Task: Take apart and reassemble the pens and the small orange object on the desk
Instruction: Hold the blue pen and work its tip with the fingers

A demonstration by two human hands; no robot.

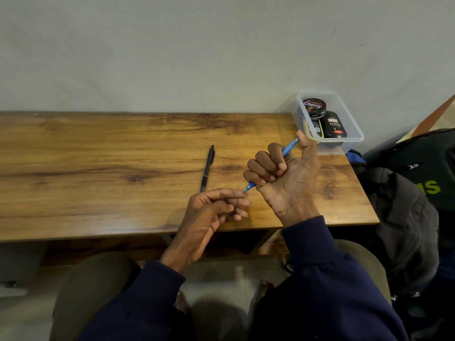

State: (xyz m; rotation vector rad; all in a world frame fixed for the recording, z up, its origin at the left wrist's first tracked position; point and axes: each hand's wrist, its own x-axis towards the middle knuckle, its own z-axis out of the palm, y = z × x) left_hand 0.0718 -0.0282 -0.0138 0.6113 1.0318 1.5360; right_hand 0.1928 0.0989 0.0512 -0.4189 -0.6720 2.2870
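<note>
Blue plastic click pen (289,148) is off the counter (98,156), held above its right front area in the right hand (288,183). That hand's fingers (261,166) are clenched round the barrel, and the thumb is laid on the push-button end. The pen's long axis runs diagonally: button end up toward the right rear corner, writing tip down toward the front edge and the left hand (209,215). The left hand is the nearer one to the tip. Its forefinger and thumb meet the tip, the other fingers loosely curled. Whether they pinch the nose piece or only touch it cannot be told. Judgement: the step in hand concerns the tip end, so the next move turns on the left fingers working along that same diagonal while the right hand holds the barrel fixed. A black pen (207,168) lies whole on the counter, left of both hands, lengthwise front to rear. No orange object is seen. A clear plastic tub (354,124) at the right rear corner holds a round tin (314,107) and a black bottle (334,126), both marked "Cherry". A dark bag (423,153) beside the counter shows yellow-green lettering, with only a final "S" legible.
</note>
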